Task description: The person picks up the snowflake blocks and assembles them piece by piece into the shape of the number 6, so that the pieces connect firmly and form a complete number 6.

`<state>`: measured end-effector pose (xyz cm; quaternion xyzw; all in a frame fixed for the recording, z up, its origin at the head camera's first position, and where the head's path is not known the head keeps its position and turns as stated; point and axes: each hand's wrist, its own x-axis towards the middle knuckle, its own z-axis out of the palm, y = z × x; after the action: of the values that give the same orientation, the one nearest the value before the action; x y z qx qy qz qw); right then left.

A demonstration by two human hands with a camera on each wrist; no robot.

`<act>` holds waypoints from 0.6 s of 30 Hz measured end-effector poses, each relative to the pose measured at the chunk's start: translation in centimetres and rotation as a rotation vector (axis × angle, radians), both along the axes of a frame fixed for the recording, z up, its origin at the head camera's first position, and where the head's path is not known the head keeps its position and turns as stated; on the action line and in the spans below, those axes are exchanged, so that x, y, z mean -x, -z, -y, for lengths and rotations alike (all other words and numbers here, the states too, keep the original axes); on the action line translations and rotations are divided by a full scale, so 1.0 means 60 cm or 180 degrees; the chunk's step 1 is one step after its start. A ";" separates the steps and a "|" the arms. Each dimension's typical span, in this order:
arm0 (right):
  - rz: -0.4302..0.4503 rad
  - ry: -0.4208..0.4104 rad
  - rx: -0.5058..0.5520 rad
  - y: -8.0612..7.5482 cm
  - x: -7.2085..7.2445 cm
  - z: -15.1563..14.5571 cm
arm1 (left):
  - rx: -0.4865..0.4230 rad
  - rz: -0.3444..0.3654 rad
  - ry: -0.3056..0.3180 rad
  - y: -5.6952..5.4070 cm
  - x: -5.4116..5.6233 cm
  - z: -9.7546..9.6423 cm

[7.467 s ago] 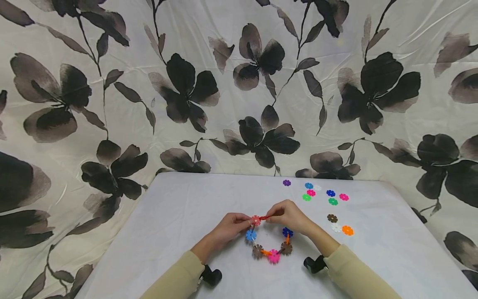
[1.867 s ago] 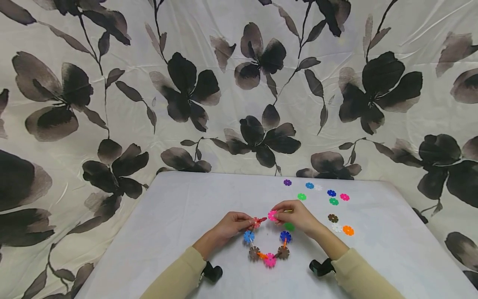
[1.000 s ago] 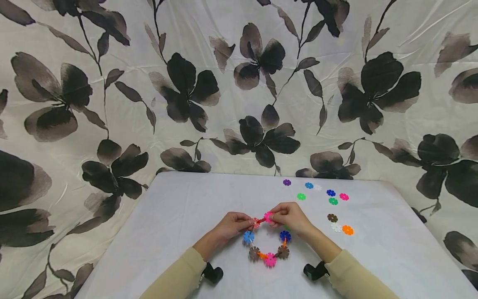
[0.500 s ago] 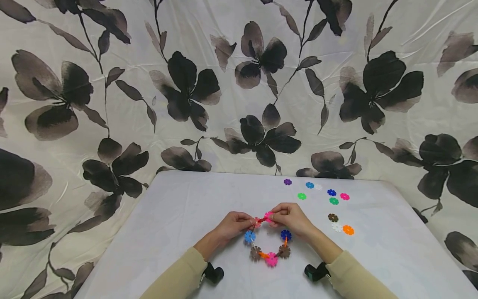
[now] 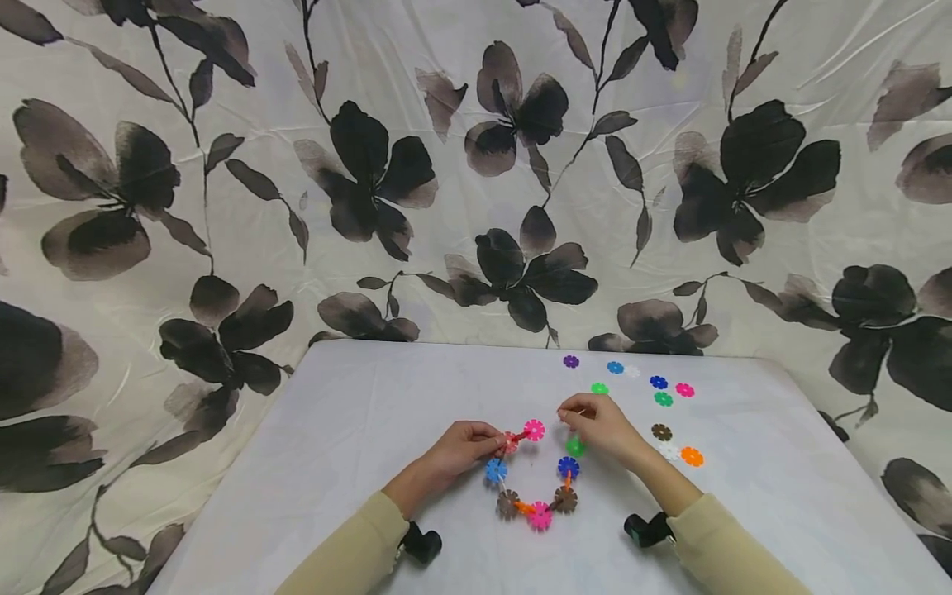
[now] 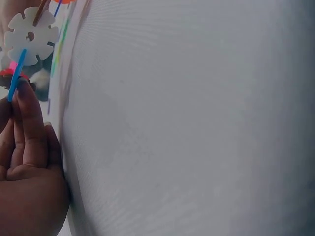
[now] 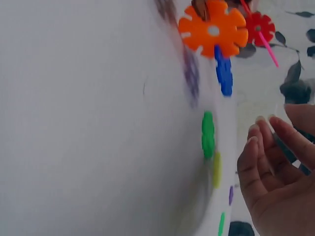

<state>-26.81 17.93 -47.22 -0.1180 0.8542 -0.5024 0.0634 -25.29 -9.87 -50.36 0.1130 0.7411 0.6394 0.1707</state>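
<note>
My left hand (image 5: 461, 450) pinches a coral flower-shaped disc (image 5: 510, 444) at the upper left of a ring-like chain of slotted plastic discs. A red disc, seen edge-on, links it to a pink disc (image 5: 534, 430). The chain runs down through a light blue disc (image 5: 496, 471), brown and pink ones, and up to a dark blue disc (image 5: 568, 468). A blue disc (image 6: 17, 73) shows edge-on by my left fingertips in the left wrist view. My right hand (image 5: 598, 426) hovers beyond the chain's right end, fingers loosely bent, holding nothing visible. Below it lies a green disc (image 5: 576, 446).
Loose discs lie at the back right: purple (image 5: 571, 361), light blue (image 5: 615, 368), lime green (image 5: 599, 388), dark blue, pink and others. Nearer are a brown disc (image 5: 661, 432) and an orange disc (image 5: 692, 456). A yellow disc (image 7: 217, 169) shows edge-on in the right wrist view.
The pink disc, brought from the back group, now sits on the red link. My right hand has let go of it and moved right, uncovering the green disc. The left hand keeps its hold.
</note>
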 end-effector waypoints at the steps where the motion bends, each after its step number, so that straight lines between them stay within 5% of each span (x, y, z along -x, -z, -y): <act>1: -0.0051 0.0002 -0.0083 0.000 0.000 -0.006 | 0.0000 -0.0010 0.0009 0.000 0.000 0.000; 7: -0.0286 -0.0035 -0.0598 0.004 0.005 -0.037 | -0.0009 -0.0017 0.0003 -0.004 -0.001 0.002; 18: -0.0285 0.0003 -0.0942 0.020 0.020 -0.059 | -0.0061 0.0025 -0.0018 -0.004 -0.003 0.007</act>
<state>-27.99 21.46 -48.43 -0.1292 0.9209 -0.3653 0.0417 -25.09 -10.31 -50.11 0.1100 0.7346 0.6474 0.1707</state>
